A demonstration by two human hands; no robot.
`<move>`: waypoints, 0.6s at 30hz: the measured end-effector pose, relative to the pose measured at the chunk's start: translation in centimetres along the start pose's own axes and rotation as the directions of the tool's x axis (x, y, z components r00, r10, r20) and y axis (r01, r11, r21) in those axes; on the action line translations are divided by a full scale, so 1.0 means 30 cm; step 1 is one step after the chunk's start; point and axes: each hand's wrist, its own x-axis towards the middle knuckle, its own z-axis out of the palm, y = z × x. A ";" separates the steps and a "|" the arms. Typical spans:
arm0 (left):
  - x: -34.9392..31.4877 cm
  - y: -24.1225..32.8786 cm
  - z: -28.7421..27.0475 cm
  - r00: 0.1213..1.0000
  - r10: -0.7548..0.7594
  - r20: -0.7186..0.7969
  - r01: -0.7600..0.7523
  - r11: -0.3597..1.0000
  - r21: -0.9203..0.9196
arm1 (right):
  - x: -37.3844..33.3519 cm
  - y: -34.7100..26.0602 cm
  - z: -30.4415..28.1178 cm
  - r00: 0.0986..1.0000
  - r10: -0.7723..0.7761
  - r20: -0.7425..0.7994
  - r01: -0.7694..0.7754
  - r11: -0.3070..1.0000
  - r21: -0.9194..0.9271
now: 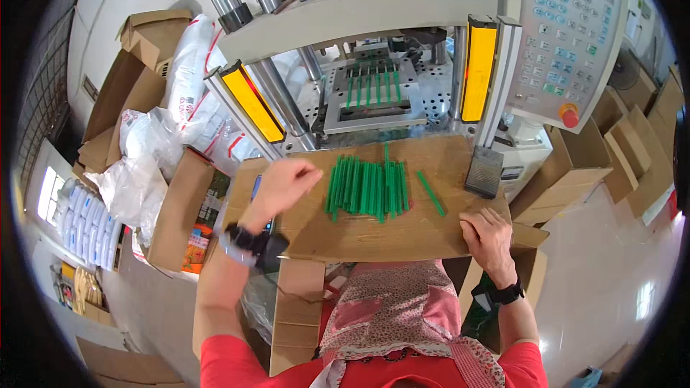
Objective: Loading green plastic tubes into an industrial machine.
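A dense row of thin green plastic sticks [366, 187] lies on a flat cardboard sheet [309, 233] in front of me. One loose green stick [430, 192] rests apart, to the right of the pile. My left hand [284, 185] hovers at the pile's left side, its fingers curled in with nothing visible in them. On the sheet's right front edge rests my right hand [487, 233], loosely closed and without a stick. Beyond the sheet, a metal mould [374, 93] in the press holds several green sticks side by side.
Yellow sensor bars [477, 72] flank the press opening. A control panel [564, 36] with a red knob [568, 115] stands at the right. A dark grey block [483, 172] sits on the sheet's right side. Open cardboard boxes [183, 208] and white sacks [190, 65] crowd the left.
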 end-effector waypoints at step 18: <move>1.227 -0.080 0.189 0.966 0.125 -0.226 0.009 0.858 0.513 | 0.019 0.049 -0.005 0.984 0.077 0.161 -0.085 0.995 0.044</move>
